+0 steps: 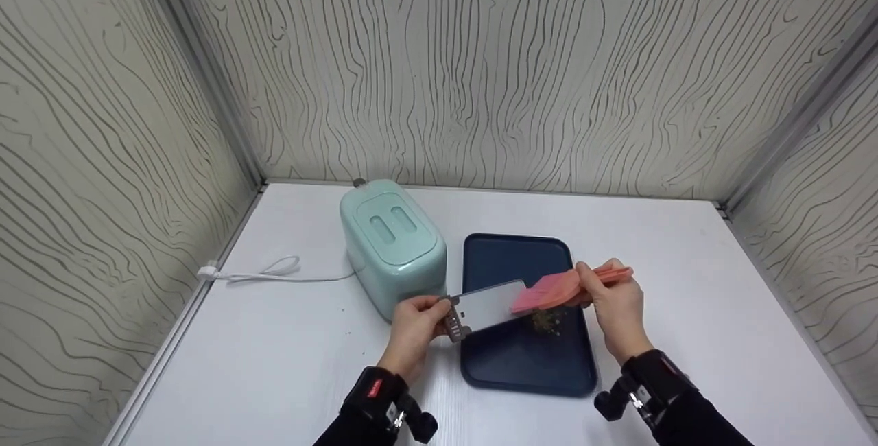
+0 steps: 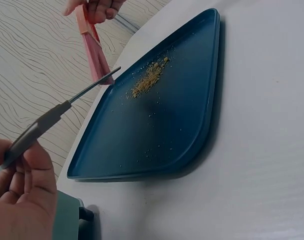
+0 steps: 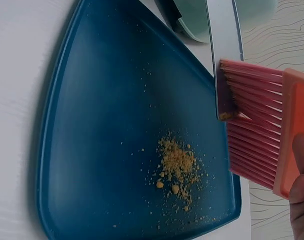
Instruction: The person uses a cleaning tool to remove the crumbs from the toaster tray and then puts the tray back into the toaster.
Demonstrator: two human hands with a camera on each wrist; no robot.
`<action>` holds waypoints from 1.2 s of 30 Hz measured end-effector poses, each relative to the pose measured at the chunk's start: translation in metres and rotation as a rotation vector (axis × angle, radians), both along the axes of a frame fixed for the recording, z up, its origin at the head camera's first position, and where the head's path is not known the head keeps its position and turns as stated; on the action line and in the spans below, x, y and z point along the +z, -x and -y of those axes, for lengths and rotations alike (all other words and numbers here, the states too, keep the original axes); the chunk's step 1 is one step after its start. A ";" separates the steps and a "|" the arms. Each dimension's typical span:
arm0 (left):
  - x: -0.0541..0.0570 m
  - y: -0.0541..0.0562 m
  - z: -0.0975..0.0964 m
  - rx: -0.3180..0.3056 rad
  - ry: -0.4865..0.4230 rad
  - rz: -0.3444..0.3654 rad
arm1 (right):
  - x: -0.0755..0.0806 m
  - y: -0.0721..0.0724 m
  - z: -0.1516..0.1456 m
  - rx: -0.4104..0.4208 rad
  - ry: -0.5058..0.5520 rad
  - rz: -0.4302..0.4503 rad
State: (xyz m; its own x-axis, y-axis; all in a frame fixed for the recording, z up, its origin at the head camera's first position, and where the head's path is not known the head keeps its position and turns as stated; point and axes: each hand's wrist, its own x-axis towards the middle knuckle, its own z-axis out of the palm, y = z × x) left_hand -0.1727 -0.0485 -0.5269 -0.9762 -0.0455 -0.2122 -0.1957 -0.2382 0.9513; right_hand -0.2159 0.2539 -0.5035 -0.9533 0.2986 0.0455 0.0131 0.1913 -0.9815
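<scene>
My left hand [image 1: 411, 329] pinches the dark end of a flat metal crumb tray [image 1: 488, 305], tilted over a dark blue tray [image 1: 511, 364]. In the left wrist view the crumb tray [image 2: 46, 120] shows edge-on, thumb and fingers at its grip. From the other side, my right hand [image 1: 621, 309] grips an orange-handled brush [image 1: 559, 288]. Its pink bristles [image 3: 254, 120] overlap the crumb tray's free end in the right wrist view, where brown residue lies along the edge. Below, a small pile of golden-brown crumbs [image 3: 177, 162] lies on the blue tray, with finer bits scattered around.
A mint-green toaster [image 1: 398, 240] stands left of the blue tray, close to my left hand. Its white cord [image 1: 288, 276] runs left to a plug [image 1: 208, 272] at the table edge. A few specks dot the white table [image 1: 295, 364]. Patterned panels [image 1: 480, 75] enclose the table.
</scene>
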 end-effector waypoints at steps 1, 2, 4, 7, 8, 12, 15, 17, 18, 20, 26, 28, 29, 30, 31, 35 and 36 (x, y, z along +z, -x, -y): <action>0.001 0.000 0.000 0.000 -0.001 0.001 | 0.000 -0.001 -0.001 0.001 0.002 0.000; 0.001 0.000 0.000 0.001 -0.001 0.004 | 0.000 -0.001 -0.002 0.001 0.003 0.000; 0.001 0.000 0.001 0.005 -0.001 0.002 | 0.000 -0.003 -0.005 0.008 0.006 0.003; 0.001 0.000 0.001 0.011 -0.003 0.001 | 0.000 -0.005 -0.009 0.024 -0.001 0.019; 0.001 0.000 0.001 0.013 -0.001 0.000 | 0.000 -0.005 -0.010 0.028 -0.002 0.026; 0.000 0.000 0.000 0.016 -0.006 -0.004 | 0.000 -0.007 -0.014 0.029 -0.018 0.042; 0.001 0.000 -0.001 0.018 -0.006 0.001 | 0.000 -0.007 -0.016 0.018 -0.041 0.039; 0.001 0.000 -0.002 0.020 0.002 0.002 | 0.000 -0.007 -0.017 0.016 -0.050 0.031; 0.001 0.000 -0.003 0.021 0.006 0.005 | 0.000 -0.007 -0.017 0.015 -0.055 0.025; 0.000 0.000 -0.003 0.026 0.010 0.004 | 0.000 -0.007 -0.017 0.016 -0.070 0.014; -0.002 0.002 -0.003 0.046 0.005 0.005 | 0.001 -0.008 -0.019 0.012 -0.119 0.016; -0.001 0.002 -0.003 0.047 0.008 0.008 | 0.002 -0.008 -0.021 0.003 -0.124 0.016; -0.001 0.001 -0.003 0.047 0.010 0.011 | 0.003 -0.007 -0.021 -0.003 -0.122 0.014; -0.001 0.001 -0.003 0.048 0.013 0.011 | 0.003 -0.007 -0.021 -0.007 -0.111 0.011; -0.001 0.001 -0.004 0.048 0.016 0.011 | 0.004 -0.006 -0.022 -0.011 -0.102 0.007; -0.001 0.001 -0.004 0.051 0.021 0.015 | 0.008 -0.005 -0.021 -0.014 -0.062 0.010; -0.002 0.001 -0.004 0.050 0.022 0.016 | 0.009 -0.005 -0.020 -0.013 -0.055 0.009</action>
State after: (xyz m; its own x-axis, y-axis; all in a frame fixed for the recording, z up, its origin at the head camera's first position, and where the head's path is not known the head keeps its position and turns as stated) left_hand -0.1739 -0.0447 -0.5289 -0.9691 -0.0993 -0.2258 -0.1988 -0.2276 0.9532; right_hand -0.2112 0.2735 -0.4941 -0.9499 0.3079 0.0533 0.0248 0.2443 -0.9694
